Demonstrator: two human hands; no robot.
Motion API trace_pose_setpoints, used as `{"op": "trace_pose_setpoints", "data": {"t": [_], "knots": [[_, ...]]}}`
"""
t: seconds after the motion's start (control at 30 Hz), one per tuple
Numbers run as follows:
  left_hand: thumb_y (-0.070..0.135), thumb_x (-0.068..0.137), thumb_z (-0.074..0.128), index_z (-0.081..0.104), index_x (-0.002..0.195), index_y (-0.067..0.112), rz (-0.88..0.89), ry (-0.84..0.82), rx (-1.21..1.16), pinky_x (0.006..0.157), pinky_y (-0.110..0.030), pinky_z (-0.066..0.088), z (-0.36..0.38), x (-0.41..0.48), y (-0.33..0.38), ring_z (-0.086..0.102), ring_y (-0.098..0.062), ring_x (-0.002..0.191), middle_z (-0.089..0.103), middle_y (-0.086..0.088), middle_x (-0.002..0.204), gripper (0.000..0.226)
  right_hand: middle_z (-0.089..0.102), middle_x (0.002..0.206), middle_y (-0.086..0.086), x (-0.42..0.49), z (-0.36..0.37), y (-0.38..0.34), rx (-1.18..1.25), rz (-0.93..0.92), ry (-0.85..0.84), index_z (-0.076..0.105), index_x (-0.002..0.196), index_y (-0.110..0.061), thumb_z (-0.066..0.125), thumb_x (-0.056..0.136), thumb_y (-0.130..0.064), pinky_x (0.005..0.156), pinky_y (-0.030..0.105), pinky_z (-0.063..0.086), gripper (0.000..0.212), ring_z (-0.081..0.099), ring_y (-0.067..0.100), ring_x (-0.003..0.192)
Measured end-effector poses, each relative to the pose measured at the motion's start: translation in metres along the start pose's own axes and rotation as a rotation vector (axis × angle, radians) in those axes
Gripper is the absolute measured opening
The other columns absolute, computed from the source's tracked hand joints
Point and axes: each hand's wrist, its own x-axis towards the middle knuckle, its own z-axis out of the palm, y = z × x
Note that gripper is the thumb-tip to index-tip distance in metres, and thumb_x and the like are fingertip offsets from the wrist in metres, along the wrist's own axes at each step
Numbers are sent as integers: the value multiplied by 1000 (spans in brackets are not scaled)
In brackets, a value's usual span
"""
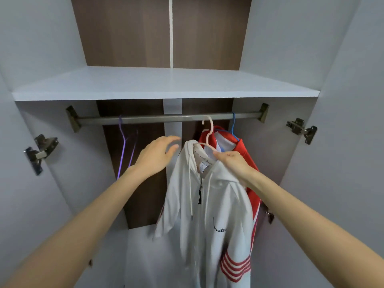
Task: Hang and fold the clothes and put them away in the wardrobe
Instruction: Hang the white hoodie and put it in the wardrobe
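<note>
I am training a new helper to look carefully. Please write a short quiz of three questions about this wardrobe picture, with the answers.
1. True or false: the left hand grips the white hoodie.
2. Which colour is the empty hanger on the rail? A) purple B) green C) black
3. Fill the gap: the red jacket hangs on a ____ hanger, to the right of the hoodie.

Key
1. False: it is open beside the hood. The right hand grips the hoodie at the shoulder of its pale hanger.
2. A
3. blue: the blue hanger is hooked over the rail.
</note>
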Motion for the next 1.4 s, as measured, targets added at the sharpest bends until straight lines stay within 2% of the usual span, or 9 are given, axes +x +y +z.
{"op": "trace_pose_setpoints", "data": {"t": [0.13,0.3,0.43,0.6,0.77,0.93,1.1,1.2,1.4], "knots": [[33,101,42,38,146,26,2,31,96,104,-35,38,1,16,-19,37,-19,137,39,0,150,46,47,69,11,44,6,-8,37,34,3,66,99,9,61,93,-33,62,33,34,43,44,21,65],[34,101,41,23,152,22,-43,40,261,115,-39,25,14,46,-40,18,-21,146,20,-2,159,55,52,68,5,95,12,-3,55,64,56,59,81,-8,59,95,-33,72,34,40,29,50,18,67],[36,100,41,16,153,21,-59,56,409,118,-49,17,23,75,-59,10,-26,147,13,-4,160,60,62,98,-1,127,12,1,129,56,113,60,119,-5,55,98,-30,83,23,47,34,57,10,82],[40,100,39,7,154,20,-97,73,562,117,-52,7,36,97,-80,-3,-32,148,-4,-10,161,65,62,123,7,154,9,9,101,81,139,58,128,-2,55,97,-33,97,29,45,44,59,15,101],[33,96,53,17,153,19,-50,161,598,116,-53,11,42,106,-89,11,-38,146,16,-16,158,69,66,115,14,163,14,17,35,88,127,68,93,-11,55,97,-34,101,38,47,27,62,25,106],[25,88,66,32,149,16,-29,220,583,113,-54,19,45,110,-96,28,-41,140,34,-20,150,71,64,117,24,169,21,26,3,111,174,64,108,10,57,95,-35,102,42,46,47,60,34,112],[25,87,66,29,150,18,-32,216,584,113,-55,19,47,110,-99,25,-40,141,32,-18,151,73,65,97,33,172,24,40,-22,125,129,61,100,17,59,92,-43,86,44,52,61,55,23,77],[29,91,60,22,152,19,-42,187,590,115,-54,15,47,108,-96,18,-39,144,23,-17,156,73,50,67,17,170,23,36,-83,134,98,57,76,-7,58,93,-44,64,34,42,40,45,22,65],[32,96,50,25,151,17,-29,164,502,118,-52,11,42,94,-80,19,-30,145,24,-12,156,62,28,51,-2,156,13,29,-283,59,51,28,55,-21,53,96,-39,48,24,23,52,27,12,47]]}}
